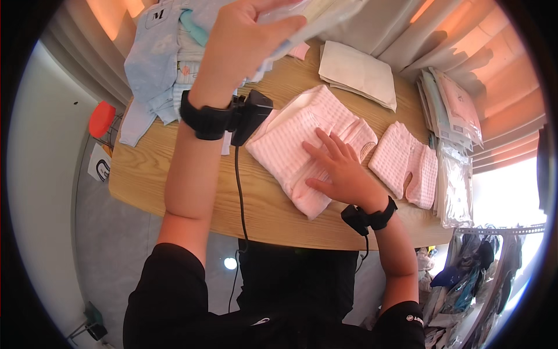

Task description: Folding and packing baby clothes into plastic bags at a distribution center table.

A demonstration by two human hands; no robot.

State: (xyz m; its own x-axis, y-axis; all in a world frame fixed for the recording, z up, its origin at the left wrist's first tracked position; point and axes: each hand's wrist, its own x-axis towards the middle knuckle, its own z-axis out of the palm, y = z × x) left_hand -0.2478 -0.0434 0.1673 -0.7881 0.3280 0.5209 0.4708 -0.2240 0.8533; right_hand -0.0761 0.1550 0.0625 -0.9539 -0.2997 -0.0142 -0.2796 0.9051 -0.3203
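Note:
A folded pink-and-white checked baby garment [290, 139] lies on the wooden table in front of me. My right hand [340, 168] rests on it with the fingers spread flat. Raised at the top edge of the view, my left hand [250, 38] is closed on a translucent plastic bag [325, 20]; part of the bag and the fingertips are cut off by the frame. Beside the garment, to the right, lie folded pink checked pants [404, 163], not touched by either hand.
Light blue baby clothes [154, 64] are piled at the far left of the table [226, 192]. A stack of white flat sheets or bags [357, 72] lies at the back. Packed garments [450, 107] and clear bags [454, 186] line the right edge. Cords hang from both wrist straps.

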